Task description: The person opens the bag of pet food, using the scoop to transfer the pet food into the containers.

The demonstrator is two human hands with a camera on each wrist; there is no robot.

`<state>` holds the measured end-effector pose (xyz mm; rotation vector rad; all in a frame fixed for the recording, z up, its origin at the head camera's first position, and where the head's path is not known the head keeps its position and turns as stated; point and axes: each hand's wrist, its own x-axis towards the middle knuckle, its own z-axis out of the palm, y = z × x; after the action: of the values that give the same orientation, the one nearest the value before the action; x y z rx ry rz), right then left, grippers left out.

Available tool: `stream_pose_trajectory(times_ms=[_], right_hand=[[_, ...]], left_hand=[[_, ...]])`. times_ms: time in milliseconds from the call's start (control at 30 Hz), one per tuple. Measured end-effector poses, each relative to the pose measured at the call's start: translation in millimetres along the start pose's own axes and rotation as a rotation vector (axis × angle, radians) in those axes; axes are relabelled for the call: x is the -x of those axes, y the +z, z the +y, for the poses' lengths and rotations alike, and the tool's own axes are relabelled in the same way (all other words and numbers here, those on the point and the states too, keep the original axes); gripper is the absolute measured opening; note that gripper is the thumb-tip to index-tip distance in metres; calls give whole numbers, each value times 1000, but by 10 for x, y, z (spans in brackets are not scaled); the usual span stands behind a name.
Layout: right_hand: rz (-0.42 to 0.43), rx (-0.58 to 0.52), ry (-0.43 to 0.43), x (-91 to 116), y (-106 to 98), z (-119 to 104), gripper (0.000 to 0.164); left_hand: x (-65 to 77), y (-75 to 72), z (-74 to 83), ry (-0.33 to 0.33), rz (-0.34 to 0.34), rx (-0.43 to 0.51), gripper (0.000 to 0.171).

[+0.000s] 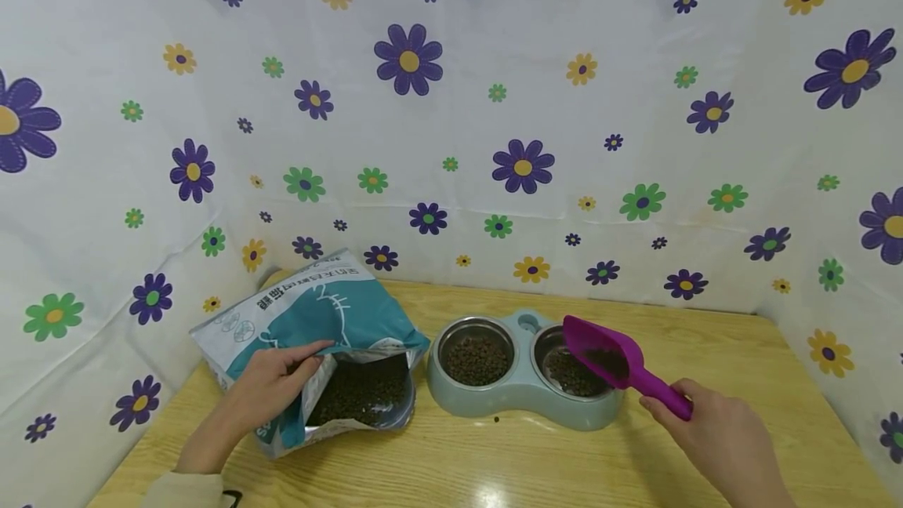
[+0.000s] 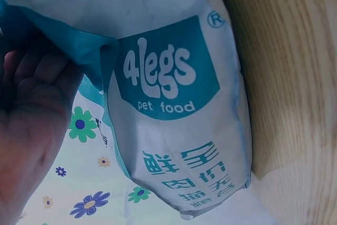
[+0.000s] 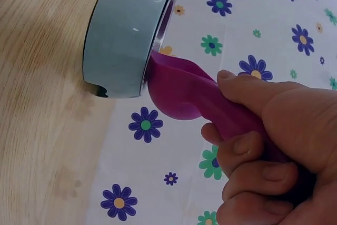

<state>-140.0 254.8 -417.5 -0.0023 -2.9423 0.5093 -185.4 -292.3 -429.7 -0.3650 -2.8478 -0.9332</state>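
Observation:
My left hand (image 1: 264, 390) holds the open mouth of a teal and white pet food bag (image 1: 324, 296), which lies on its side. Brown kibble (image 1: 360, 390) shows inside the bag. In the left wrist view, the fingers (image 2: 45, 69) go partly out of sight behind the bag's edge. My right hand (image 1: 730, 437) grips the handle of a magenta scoop (image 1: 638, 367), tilted over the right bowl (image 1: 542, 371) of a pale blue-green double feeder (image 1: 525, 406). Some kibble is still in the scoop. Both the left bowl (image 1: 444, 355) and the right one contain kibble.
The feeder and bag rest on a light wooden table (image 1: 712, 367). A single kibble piece (image 1: 497, 419) lies before the feeder. White cloth with flowers (image 1: 466, 116) hangs behind the table and along both sides.

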Motion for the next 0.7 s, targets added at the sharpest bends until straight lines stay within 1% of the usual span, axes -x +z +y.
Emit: stream_pose_trajectory(times_ms=[133, 333, 567, 700], right_hand=[[18, 26, -17, 19, -1, -34, 38], [13, 52, -11, 35, 2, -99, 38], [27, 59, -10, 49, 1, -140, 38], [35, 69, -17, 48, 1, -143, 37]], left_hand=[[7, 3, 11, 0, 2, -2, 32], [20, 13, 13, 3, 8, -10, 32], [18, 20, 8, 18, 23, -13, 31], [12, 18, 7, 14, 26, -9, 32]])
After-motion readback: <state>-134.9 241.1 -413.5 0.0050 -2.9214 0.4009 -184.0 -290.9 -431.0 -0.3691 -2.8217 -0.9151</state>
